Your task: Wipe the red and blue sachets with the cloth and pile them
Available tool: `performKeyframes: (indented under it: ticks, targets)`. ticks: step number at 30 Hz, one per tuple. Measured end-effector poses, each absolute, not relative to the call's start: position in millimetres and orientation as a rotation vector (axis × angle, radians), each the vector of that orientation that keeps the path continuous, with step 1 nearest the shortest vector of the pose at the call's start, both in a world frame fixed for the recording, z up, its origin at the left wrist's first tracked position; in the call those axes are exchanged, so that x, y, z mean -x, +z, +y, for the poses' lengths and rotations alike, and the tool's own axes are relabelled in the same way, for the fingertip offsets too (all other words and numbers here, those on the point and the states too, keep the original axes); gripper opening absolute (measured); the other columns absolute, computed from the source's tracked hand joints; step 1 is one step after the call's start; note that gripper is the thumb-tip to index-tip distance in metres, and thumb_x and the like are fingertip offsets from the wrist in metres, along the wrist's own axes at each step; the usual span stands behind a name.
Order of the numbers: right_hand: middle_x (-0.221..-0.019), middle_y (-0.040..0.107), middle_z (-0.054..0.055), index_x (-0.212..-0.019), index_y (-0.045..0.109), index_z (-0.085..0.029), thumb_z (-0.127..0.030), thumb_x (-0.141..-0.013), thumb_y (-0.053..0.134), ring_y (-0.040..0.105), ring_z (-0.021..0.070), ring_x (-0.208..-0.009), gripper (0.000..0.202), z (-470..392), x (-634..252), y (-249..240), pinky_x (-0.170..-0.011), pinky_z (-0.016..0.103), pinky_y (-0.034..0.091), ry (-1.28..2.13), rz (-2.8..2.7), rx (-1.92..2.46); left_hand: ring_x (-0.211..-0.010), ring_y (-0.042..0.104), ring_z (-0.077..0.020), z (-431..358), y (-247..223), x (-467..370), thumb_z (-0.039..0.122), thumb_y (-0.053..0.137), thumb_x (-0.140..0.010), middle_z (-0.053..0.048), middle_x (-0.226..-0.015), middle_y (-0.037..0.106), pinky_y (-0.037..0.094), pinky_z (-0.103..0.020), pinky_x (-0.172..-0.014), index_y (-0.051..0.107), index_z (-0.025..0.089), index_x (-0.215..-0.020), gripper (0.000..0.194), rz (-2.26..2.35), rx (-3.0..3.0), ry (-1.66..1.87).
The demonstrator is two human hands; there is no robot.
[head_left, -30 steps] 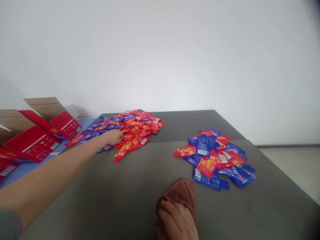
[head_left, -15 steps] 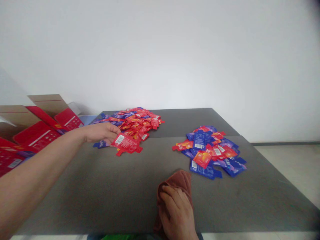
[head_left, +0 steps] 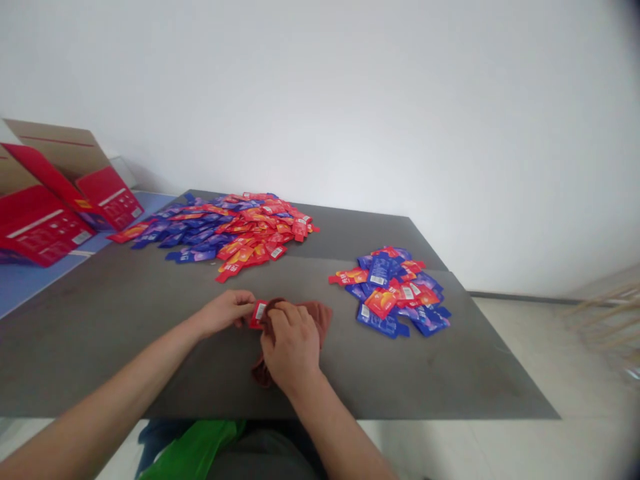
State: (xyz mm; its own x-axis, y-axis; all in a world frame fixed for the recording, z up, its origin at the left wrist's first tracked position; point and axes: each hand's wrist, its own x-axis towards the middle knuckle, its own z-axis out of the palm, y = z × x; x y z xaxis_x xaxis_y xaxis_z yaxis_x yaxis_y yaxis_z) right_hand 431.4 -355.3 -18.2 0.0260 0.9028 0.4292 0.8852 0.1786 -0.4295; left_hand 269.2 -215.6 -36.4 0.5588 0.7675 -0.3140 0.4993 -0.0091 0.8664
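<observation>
My left hand (head_left: 233, 311) pinches the edge of a red packet (head_left: 258, 314) over the near middle of the grey table. The brown cloth (head_left: 321, 319) is in my right hand (head_left: 293, 340), whose fingers press it over the packet's right part, so most of the packet is hidden. Beyond my hands lies a large heap of red and blue packets (head_left: 250, 223). To the right of the cloth is a smaller pile of the same packets (head_left: 395, 287).
Open red cardboard boxes (head_left: 45, 220) stand at the left on a blue surface (head_left: 30, 283). The grey table (head_left: 400, 380) reaches a pale wall at the back. Pale floor shows at the right, with a blurred wooden object at its edge.
My left hand has brought a red packet from the large heap nearer to me. My right hand has moved left with the cloth onto the packet. The view has shifted.
</observation>
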Motion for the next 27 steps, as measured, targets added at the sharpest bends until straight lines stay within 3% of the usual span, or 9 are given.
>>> performKeyframes:
  ticks: [4, 10, 17, 22, 27]
  targets:
    - [-0.108, 0.066, 0.005, -0.102, 0.065, -0.024, -0.032, -0.094, 0.059, 0.056, 0.0230, -0.102, 0.013, -332.6, -426.1, -23.1, -0.086, 0.036, 0.045, 0.080, -1.974, 1.801, -0.057, 0.056, -0.0147, -226.2, -45.8, -266.9, 0.044, 0.060, -0.083, 0.003, -0.060, 0.062, 0.042, -0.023, -0.054, 0.062, 0.019, -0.071, 0.028, 1.114, -1.761, 0.434]
    - [-0.100, 0.067, 0.011, -0.097, 0.070, -0.019, -0.022, -0.096, 0.053, 0.059, 0.0249, -0.095, 0.017, -328.6, -496.4, -13.4, -0.078, 0.036, 0.042, 0.037, -1.699, 2.370, -0.076, 0.064, -0.0198, -238.2, -48.5, -259.0, 0.039, 0.060, -0.084, 0.000, -0.077, 0.070, 0.047, -0.027, -0.069, 0.069, 0.019, -0.077, 0.024, 1.058, -1.921, 0.442]
    - [-0.107, 0.067, 0.005, -0.100, 0.067, -0.025, -0.034, -0.096, 0.057, 0.057, 0.0230, -0.101, 0.014, -339.9, -455.5, -6.1, -0.088, 0.035, 0.041, 0.023, -2.027, 1.869, -0.078, 0.065, -0.0205, -238.1, -53.8, -260.8, 0.040, 0.058, -0.087, 0.000, -0.078, 0.070, 0.048, -0.027, -0.071, 0.070, 0.020, -0.078, 0.025, 1.091, -2.001, 0.467]
    - [-0.101, 0.068, 0.009, -0.096, 0.071, -0.020, -0.022, -0.094, 0.055, 0.059, 0.0256, -0.097, 0.016, -330.1, -496.2, -10.6, -0.080, 0.036, 0.042, 0.043, -1.778, 2.352, -0.079, 0.064, -0.0201, -241.7, -49.5, -261.1, 0.037, 0.058, -0.085, -0.001, -0.083, 0.070, 0.048, -0.028, -0.073, 0.068, 0.021, -0.074, 0.022, 1.062, -2.052, 0.474]
    - [-0.107, 0.067, 0.006, -0.103, 0.068, -0.025, -0.029, -0.093, 0.059, 0.057, 0.0235, -0.097, 0.014, -337.0, -477.4, 2.5, -0.080, 0.034, 0.042, -0.050, -1.831, 2.092, -0.079, 0.065, -0.0202, -241.0, -49.2, -261.7, 0.039, 0.056, -0.088, 0.000, -0.082, 0.071, 0.049, -0.027, -0.073, 0.070, 0.021, -0.077, 0.026, 1.067, -2.034, 0.466]
